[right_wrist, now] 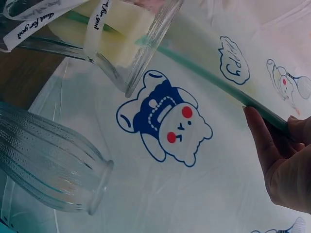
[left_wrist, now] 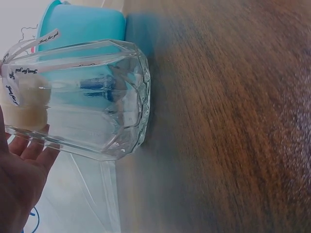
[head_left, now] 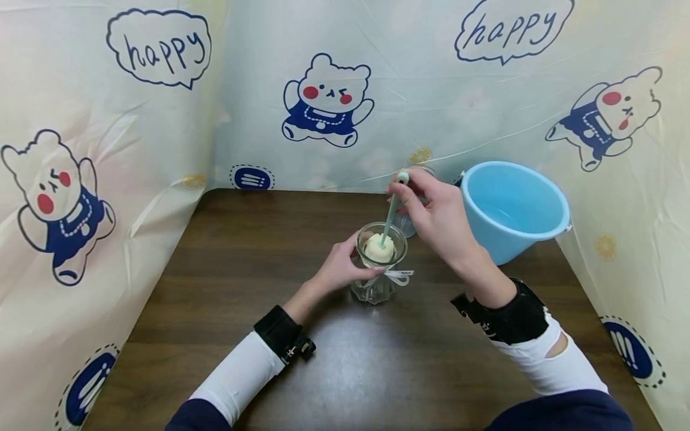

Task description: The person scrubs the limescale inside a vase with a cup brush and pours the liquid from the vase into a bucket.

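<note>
Left of a bucket, the left hand holds a jar; the right hand pinches the handle of the sponge inside.

"happy" on the backdrop, "Just for you" on the jar ribbon

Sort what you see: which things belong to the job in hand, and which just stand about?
In the job:
ribboned glass jar, gripped by the left hand
sponge brush, held in the right hand

Apparently standing by:
blue bucket
ribbed glass vase
</note>
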